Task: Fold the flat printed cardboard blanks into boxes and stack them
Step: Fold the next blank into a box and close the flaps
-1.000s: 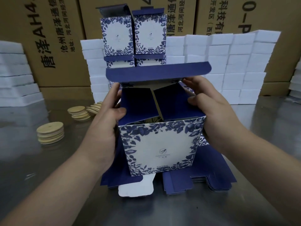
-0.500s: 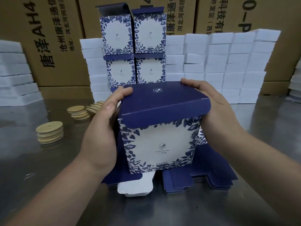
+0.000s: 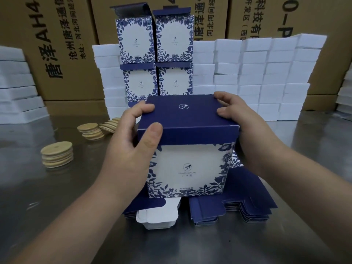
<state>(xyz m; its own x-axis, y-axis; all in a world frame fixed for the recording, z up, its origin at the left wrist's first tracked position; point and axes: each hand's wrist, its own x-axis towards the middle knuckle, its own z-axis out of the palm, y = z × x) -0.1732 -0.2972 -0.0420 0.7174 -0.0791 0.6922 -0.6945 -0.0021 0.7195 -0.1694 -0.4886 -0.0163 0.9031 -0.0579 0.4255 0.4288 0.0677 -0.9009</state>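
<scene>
- Far left of the fingers: white foam slabs [image 3: 17, 88] piled at the back of a dull steel table [image 3: 57, 216], which fills the foreground.
- Left of the left fingers: two stacks of round wooden discs [image 3: 57, 157] on the steel.
- Behind them is a wall of brown cartons [image 3: 62, 44] printed sideways in black: "唐泽 AH4", "沧州唐泽通信", "地址:河北河间". Further right are "科技有" and "开发区".
- Left hand [image 3: 129, 149]: fingers curled over the lid's left edge, thumb pressed on the lid's front flap – a firm hold.
- Between the two hands: the box [image 3: 188, 168], upright, its navy lid closed and bearing a small white emblem. The white front has a blue leaf border, the same emblem and a tiny line (roughly "GUANG HE TANG").
- Beyond the fingertips: finished boxes [image 3: 156, 54], two across, stacked.
- Right hand [image 3: 253, 134]: fingers hooked over the lid's far right corner, thumb on top, palm against the side.
- Under the box and below the right fingers: flat navy blanks [image 3: 247, 202] in fanned piles.
- Right of the fingers: white blocks [image 3: 266, 73] in tall columns.
</scene>
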